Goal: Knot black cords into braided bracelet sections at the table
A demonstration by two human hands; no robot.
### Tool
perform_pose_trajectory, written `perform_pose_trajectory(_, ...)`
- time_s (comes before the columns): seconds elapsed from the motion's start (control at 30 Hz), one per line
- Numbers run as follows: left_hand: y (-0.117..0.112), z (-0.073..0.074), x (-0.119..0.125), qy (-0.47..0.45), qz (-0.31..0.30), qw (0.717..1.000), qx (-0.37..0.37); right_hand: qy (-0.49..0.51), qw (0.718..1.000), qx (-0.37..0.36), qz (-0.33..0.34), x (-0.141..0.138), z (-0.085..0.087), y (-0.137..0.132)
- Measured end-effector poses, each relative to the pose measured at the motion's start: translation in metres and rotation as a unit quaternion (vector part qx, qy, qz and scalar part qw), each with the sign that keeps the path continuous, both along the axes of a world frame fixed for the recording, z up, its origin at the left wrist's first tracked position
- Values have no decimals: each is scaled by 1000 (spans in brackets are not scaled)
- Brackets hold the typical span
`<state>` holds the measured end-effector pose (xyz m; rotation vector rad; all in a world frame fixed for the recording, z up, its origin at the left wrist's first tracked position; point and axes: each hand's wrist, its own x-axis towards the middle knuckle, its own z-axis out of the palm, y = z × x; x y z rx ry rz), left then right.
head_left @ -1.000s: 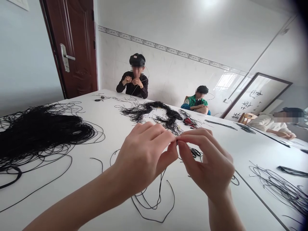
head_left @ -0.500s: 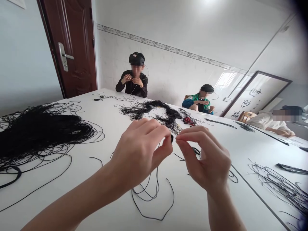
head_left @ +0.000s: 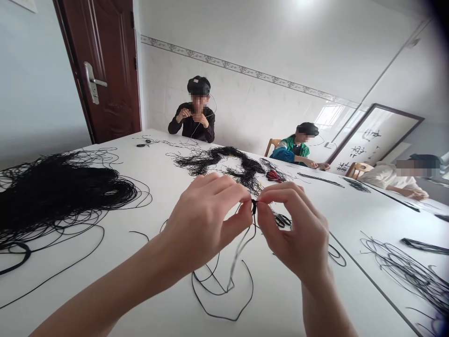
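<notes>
Black cord (head_left: pixel 244 245), thin and round, one strand: held above the table (head_left: pixel 351 304), its small dark knot (head_left: pixel 253 206) pinched where both hands meet. The free length drops in a faintly shiny line toward a loose loop (head_left: pixel 224 318) lying on the white surface. Handling: likely very light and limp, with slight spring and a smooth, somewhat slippery skin; best taken close to the knot, between fingertip and thumb, as the long tail gives little control.

Left hand (head_left: pixel 205 224): fingers (head_left: pixel 239 201) together, clamped on the cord from the left. Right hand (head_left: pixel 298 229): fingers (head_left: pixel 268 197) closed on it from the right, tips nearly meeting those of the left.

Also on the table: large heap of black cord (head_left: pixel 59 196), matted and coiled, far left; tangled bundle of cord (head_left: pixel 217 161), ahead of the hands; black-handled scissors (head_left: pixel 281 220), just beside the right hand; red-handled scissors (head_left: pixel 274 176), farther off, near the bundle's right end; loose cord coils (head_left: pixel 400 271), right. Co-worker in a black top (head_left: pixel 192 124), far side of the table, hands raised.
</notes>
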<state>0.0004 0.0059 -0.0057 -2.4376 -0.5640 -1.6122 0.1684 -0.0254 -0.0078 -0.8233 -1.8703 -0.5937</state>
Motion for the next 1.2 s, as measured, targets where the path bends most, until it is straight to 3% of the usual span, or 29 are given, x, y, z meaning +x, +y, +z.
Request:
perform_pose_trajectory(0.1,0,1,-1,-18,-7,1000,-25,30,1000,5,7,-3,-2,2)
perform_pose_trajectory(0.27,1,-1,-2,3,-4,1000,2,20,1000,5,16,-3,-3,2)
perform_pose_trajectory(0.5,5,-1,-4,-25,35,999,-2,59,997,-27,40,3,-3,-1)
perform_pose_trajectory(0.7,2,-1,-2,8,9,1000,12,22,999,-20,12,1,-2,-3)
perform_pose_trajectory(0.83,-1,-3,1,-8,20,999,-31,52,986,-137,84,3,-5,0)
perform_pose_trajectory(0.93,3,-4,2,-6,23,998,-61,62,953,-250,158,9,-3,-1)
perform_pose_trajectory(1.03,14,-4,-2,-17,74,995,-67,74,921,-297,240,15,4,-11)
perform_pose_trajectory(1.1,19,-3,-4,-27,101,992,-77,91,917,-270,279,17,9,-18)
perform_pose_trajectory(1.13,21,-3,-5,-29,103,991,-79,109,927,-240,267,17,9,-20)
perform_pose_trajectory(1.2,20,-3,-4,-33,87,994,-57,139,963,-157,170,15,8,-21)
